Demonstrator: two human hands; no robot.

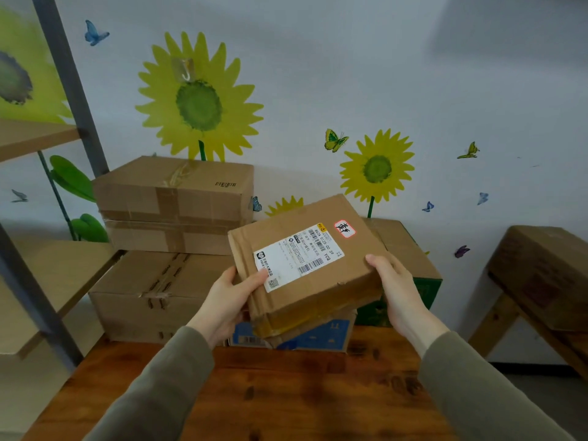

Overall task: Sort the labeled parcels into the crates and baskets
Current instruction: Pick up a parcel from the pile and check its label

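Observation:
A flat brown cardboard parcel (321,281) is held up, tilted, above the wooden table (241,393). On its top face are a white shipping label with barcodes and a small red-edged sticker with a handwritten character. My left hand (227,302) grips its left edge, thumb on the label's corner. At the right edge my right hand (399,291) grips it, thumb on top and fingers underneath. Below the parcel lies a blue-and-white printed box (318,340).
Three large taped cartons (165,291) are stacked at the back left against the sunflower wall. A green box (423,281) stands behind the held parcel. A metal shelf rack (41,268) is at the left. Another carton (541,272) rests on a wooden stand at the right.

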